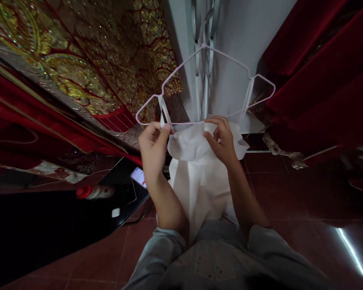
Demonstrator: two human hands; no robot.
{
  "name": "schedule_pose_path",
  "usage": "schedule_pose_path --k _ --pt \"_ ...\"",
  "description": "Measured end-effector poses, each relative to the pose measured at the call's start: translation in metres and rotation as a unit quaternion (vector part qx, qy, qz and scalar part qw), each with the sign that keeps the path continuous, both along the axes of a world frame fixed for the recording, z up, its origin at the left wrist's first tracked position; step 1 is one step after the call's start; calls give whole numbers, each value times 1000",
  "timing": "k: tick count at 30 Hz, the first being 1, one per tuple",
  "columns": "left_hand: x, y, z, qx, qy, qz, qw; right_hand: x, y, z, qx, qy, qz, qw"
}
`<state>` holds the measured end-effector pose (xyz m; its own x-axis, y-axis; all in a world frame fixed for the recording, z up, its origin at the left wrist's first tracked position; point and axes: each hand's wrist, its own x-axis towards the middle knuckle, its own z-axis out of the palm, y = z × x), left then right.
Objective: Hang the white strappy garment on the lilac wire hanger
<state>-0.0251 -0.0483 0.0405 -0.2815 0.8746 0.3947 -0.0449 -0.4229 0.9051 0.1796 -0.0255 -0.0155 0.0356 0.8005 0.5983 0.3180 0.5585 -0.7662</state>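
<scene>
A white dress [196, 173] hangs by two thin straps from a pale pink hanger [183, 64]. At the dress's upper left, my left hand [153, 147] is closed, with thumb and fingertips pinching the base of the white strap [164, 109]. My right hand [220, 141] touches the middle of the top edge, just under the hanger's lower bar; its thumb and index finger are apart. Loose, rippled fabric forms a ruffle [184, 147] across the upper dress. The other strap [248, 96] loops over the hanger's right notch.
Metal rails [205, 88] stand behind the hanger. Red and gold sequined garments [121, 52] hang at left, dark red cloth [326, 88] at right. A black table [60, 225] at lower left holds a phone [138, 177], a red-capped bottle [93, 192] and a small white case [115, 212].
</scene>
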Motion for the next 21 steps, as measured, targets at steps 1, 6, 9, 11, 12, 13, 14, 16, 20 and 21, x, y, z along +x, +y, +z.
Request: schedule_pose_path --k 1,6,9,11,12,13,14,16,20,21 --pt "-8 5 9 11 -29 -1 1000 4 0 1 -2 -8 2 1000" --pt "-48 35 15 19 -177 9 984 14 -3 2 -4 -29 16 999" --pt "-56 40 -11 11 -234 118 965 9 -4 0 -6 -19 16 1000" --pt "-46 34 -27 -9 -256 176 950 4 -5 -1 -14 -19 10 1000" --pt "-35 30 -32 -23 -257 179 949 1 -6 -1 -17 -21 9 1000" --pt "-22 24 -34 -28 -257 168 951 -2 -7 0 -20 -22 9 1000" --pt "-7 19 -34 -32 -256 120 959 -4 -7 1 -21 -22 11 999" --pt "23 11 -29 -29 -253 10 967 -7 -10 4 -24 -17 25 999" --pt "61 6 -17 -3 -268 -47 962 -2 -13 -2 2 49 41 998" --pt "63 6 -15 2 -269 -56 961 2 -13 -7 22 86 12 996"
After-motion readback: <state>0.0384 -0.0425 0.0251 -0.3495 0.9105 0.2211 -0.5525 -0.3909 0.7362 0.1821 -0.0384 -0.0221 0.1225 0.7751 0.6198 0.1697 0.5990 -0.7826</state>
